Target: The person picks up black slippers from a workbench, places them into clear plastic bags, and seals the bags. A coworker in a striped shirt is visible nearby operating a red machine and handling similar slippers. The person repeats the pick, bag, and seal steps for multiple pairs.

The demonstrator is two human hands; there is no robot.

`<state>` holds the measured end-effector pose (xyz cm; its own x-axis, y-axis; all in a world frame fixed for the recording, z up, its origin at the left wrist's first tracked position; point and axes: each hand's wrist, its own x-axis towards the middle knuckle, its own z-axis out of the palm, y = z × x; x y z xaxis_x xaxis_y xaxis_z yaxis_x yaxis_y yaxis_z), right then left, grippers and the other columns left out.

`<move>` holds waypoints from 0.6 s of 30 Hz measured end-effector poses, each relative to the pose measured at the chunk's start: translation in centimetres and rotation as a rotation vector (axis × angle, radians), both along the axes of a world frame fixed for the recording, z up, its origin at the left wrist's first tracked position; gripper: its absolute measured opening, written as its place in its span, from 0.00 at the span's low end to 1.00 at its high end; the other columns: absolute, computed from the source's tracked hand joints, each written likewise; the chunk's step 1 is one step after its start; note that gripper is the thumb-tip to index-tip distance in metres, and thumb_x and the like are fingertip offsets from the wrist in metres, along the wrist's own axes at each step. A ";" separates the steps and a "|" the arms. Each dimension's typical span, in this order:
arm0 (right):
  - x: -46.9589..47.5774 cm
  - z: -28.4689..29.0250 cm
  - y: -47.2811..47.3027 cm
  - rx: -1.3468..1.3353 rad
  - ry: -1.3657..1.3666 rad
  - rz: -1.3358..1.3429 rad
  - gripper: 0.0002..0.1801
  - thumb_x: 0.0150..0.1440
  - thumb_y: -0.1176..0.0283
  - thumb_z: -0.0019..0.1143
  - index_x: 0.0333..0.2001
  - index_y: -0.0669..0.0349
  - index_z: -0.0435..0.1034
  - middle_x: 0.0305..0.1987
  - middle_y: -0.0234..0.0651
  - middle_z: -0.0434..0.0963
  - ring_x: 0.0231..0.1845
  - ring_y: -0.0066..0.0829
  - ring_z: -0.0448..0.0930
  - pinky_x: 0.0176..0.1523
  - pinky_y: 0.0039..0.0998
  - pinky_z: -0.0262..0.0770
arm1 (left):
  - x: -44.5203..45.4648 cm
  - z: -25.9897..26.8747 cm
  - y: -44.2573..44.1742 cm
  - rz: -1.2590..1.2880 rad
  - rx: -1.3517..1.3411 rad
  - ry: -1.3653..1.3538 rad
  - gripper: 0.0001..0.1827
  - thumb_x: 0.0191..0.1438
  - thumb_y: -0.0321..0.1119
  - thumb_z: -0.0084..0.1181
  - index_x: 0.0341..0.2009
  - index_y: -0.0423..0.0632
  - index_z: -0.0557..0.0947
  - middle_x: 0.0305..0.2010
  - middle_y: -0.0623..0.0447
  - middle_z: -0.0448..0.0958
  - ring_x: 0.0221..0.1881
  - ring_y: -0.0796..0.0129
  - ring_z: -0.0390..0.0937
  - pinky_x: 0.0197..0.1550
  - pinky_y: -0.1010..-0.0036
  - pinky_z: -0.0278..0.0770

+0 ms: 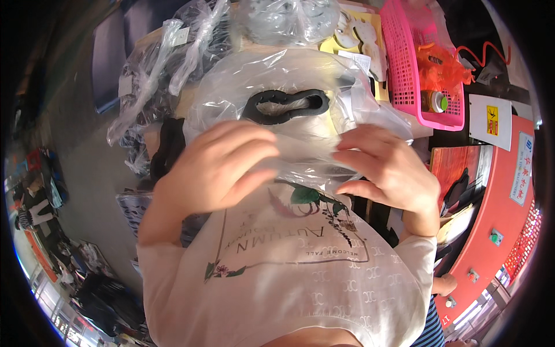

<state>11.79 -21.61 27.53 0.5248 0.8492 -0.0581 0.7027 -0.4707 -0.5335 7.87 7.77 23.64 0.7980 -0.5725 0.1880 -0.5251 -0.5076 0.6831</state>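
Note:
In front of me lies a large clear plastic bag (230, 80), loosely spread and wrinkled. A black shoe-sole-shaped ring (256, 113), perhaps rubber or foam, rests on or inside it; I cannot tell which. My left hand (221, 167) is over the bag's near left part, fingers bent and thumb apart. Opposite it, my right hand (386, 167) is by the bag's near right part, with a gap between thumb and fingers. Both hands are blurred, and I see nothing held in either. They hide parts of the bag's near edge.
Bagged dark parts (147, 82) lie at the left, and another filled clear bag (288, 19) at the back. Beside white-and-black sole pieces (370, 41) stands a pink plastic basket (396, 56). A red machine panel (477, 225) with buttons is at the right, near another person's hand (445, 284).

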 end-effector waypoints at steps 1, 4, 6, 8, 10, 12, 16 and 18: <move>0.5 -1.0 1.1 0.118 0.175 0.022 0.22 0.52 0.58 0.61 0.42 0.67 0.72 0.42 0.45 0.76 0.45 0.47 0.77 0.50 0.40 0.73 | 1.0 -1.8 -1.0 -0.066 -0.093 0.108 0.08 0.51 0.31 0.57 0.32 0.41 0.76 0.35 0.46 0.76 0.38 0.51 0.75 0.41 0.63 0.74; 3.0 -6.1 5.3 0.026 0.310 0.006 0.17 0.64 0.65 0.41 0.42 0.71 0.70 0.37 0.50 0.75 0.41 0.53 0.75 0.45 0.43 0.71 | 5.3 -8.0 -3.2 -0.052 0.298 0.280 0.10 0.55 0.29 0.47 0.41 0.39 0.77 0.39 0.39 0.76 0.43 0.42 0.74 0.43 0.57 0.72; 5.2 -10.7 7.4 -0.376 0.231 -0.093 0.18 0.60 0.66 0.47 0.49 0.68 0.68 0.40 0.54 0.75 0.44 0.51 0.75 0.46 0.43 0.71 | 8.3 -11.8 -3.1 -0.020 0.622 0.323 0.13 0.55 0.32 0.50 0.44 0.40 0.76 0.44 0.38 0.76 0.47 0.44 0.74 0.49 0.57 0.72; 7.3 -14.2 7.2 -0.621 0.219 -0.201 0.25 0.56 0.62 0.52 0.55 0.65 0.64 0.44 0.54 0.76 0.46 0.49 0.77 0.49 0.42 0.73 | 10.4 -14.4 -1.6 0.036 0.856 0.320 0.27 0.54 0.35 0.55 0.58 0.46 0.68 0.58 0.36 0.68 0.61 0.47 0.65 0.61 0.52 0.61; 7.6 -16.2 5.7 -0.664 -0.636 -0.230 0.21 0.55 0.67 0.48 0.52 0.65 0.66 0.42 0.55 0.77 0.46 0.51 0.78 0.50 0.43 0.74 | 10.2 -16.0 -0.4 0.267 1.042 0.066 0.31 0.52 0.34 0.56 0.62 0.50 0.65 0.64 0.36 0.61 0.65 0.49 0.60 0.62 0.43 0.54; 8.1 -17.4 5.3 -0.852 -0.744 -0.188 0.22 0.54 0.66 0.49 0.52 0.61 0.67 0.43 0.53 0.77 0.47 0.49 0.79 0.51 0.44 0.75 | 10.3 -16.9 0.8 0.355 1.077 -0.086 0.38 0.50 0.31 0.57 0.65 0.56 0.59 0.70 0.41 0.51 0.69 0.49 0.54 0.59 0.27 0.44; 8.5 -18.6 6.6 -0.791 0.159 -0.189 0.32 0.48 0.60 0.60 0.56 0.60 0.64 0.57 0.50 0.70 0.56 0.45 0.74 0.52 0.42 0.74 | 11.2 -18.4 0.1 0.066 0.756 0.143 0.36 0.49 0.27 0.53 0.64 0.57 0.62 0.64 0.40 0.62 0.65 0.52 0.61 0.63 0.46 0.56; 8.6 -19.4 7.1 -0.641 0.013 -0.171 0.32 0.49 0.65 0.59 0.58 0.61 0.62 0.56 0.49 0.71 0.55 0.48 0.73 0.58 0.41 0.69 | 12.1 -19.5 -0.7 0.029 0.573 0.460 0.34 0.48 0.26 0.53 0.63 0.55 0.65 0.59 0.40 0.68 0.61 0.52 0.66 0.61 0.57 0.63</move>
<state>20.38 -14.49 8.12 0.6450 0.5495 -0.5310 0.5856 -0.8019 -0.1185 19.97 7.06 4.16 0.7408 -0.4578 -0.4916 -0.2299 -0.8604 0.4547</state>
